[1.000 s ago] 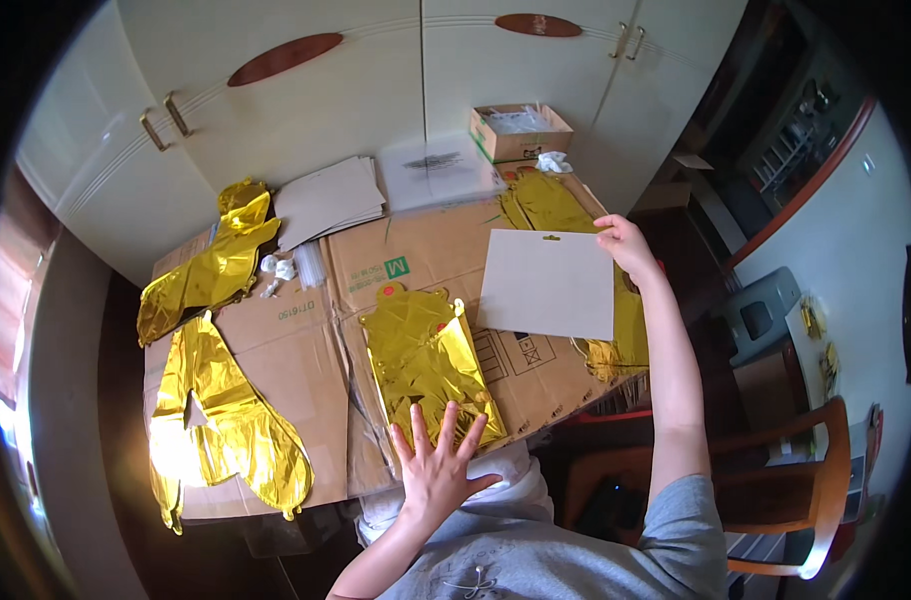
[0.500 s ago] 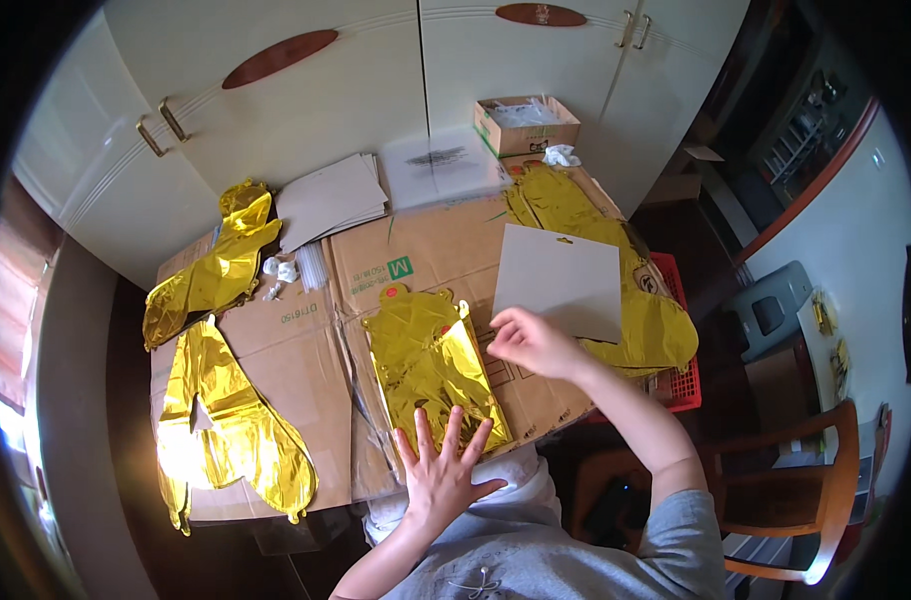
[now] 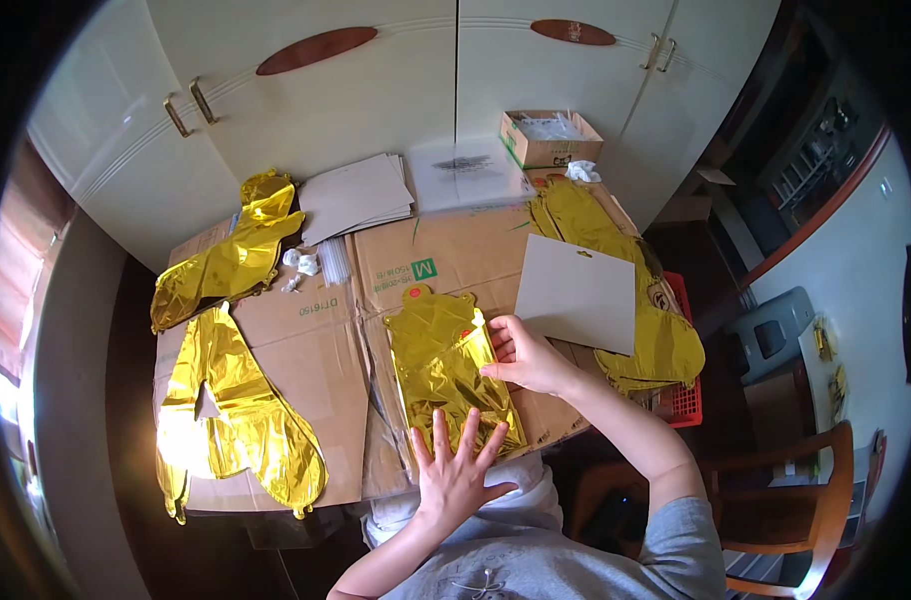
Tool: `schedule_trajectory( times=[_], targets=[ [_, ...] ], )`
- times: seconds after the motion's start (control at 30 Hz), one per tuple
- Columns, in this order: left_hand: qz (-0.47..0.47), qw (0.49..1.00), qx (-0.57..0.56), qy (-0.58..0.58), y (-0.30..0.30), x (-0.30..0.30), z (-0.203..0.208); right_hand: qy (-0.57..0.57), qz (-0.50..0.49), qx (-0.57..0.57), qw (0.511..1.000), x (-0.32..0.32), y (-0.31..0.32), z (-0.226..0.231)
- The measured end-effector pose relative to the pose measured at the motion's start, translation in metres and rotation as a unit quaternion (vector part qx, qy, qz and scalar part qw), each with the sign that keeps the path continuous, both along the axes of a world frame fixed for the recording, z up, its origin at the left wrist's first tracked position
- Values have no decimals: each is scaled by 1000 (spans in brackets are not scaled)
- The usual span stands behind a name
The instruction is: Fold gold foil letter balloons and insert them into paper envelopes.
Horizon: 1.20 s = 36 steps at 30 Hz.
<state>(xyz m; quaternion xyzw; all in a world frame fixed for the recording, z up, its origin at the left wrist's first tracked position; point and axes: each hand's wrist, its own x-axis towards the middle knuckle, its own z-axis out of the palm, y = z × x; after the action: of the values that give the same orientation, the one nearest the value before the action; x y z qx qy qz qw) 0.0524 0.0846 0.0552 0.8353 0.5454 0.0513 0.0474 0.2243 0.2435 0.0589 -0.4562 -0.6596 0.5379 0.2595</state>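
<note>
A flat, folded gold foil balloon (image 3: 441,350) lies in front of me on the cardboard, with rounded tabs and small red dots. My left hand (image 3: 459,470) presses flat on its near end, fingers spread. Closed at the balloon's right edge is my right hand (image 3: 526,358), its fingers curled and the thumb over the foil. How firmly it grips the edge cannot be made out. Just right of that hand rests a light grey card (image 3: 576,293) with a small hang slot, partly over a pile of gold foil balloons (image 3: 666,340).
Other gold foil pieces (image 3: 241,410) cover the left side. Grey cards (image 3: 358,195), a clear plastic sheet (image 3: 466,178) and an open cardboard box (image 3: 556,150) stand along the cabinet. White crumpled bits (image 3: 300,263) lie near clear straws (image 3: 334,262). A wooden chair (image 3: 831,500) is right.
My right hand has moved left and down to the balloon's right edge. My left hand stays flat on the foil. The whole view has shifted slightly.
</note>
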Motion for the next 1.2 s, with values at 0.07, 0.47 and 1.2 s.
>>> schedule_trajectory(
  times=[0.07, 0.47, 1.2],
  targets=[
    [-1, 1000, 3, 0, 0, -1, -2, 12, -10, 19, 1000, -3, -2, 1],
    [-5, 1000, 2, -10, -1, -3, 1, 132, -9, -262, 956, -7, 10, 2],
    [-5, 1000, 9, -24, -1, -2, -2, -158, 347, 50, 923, -32, 95, 26]
  ],
)
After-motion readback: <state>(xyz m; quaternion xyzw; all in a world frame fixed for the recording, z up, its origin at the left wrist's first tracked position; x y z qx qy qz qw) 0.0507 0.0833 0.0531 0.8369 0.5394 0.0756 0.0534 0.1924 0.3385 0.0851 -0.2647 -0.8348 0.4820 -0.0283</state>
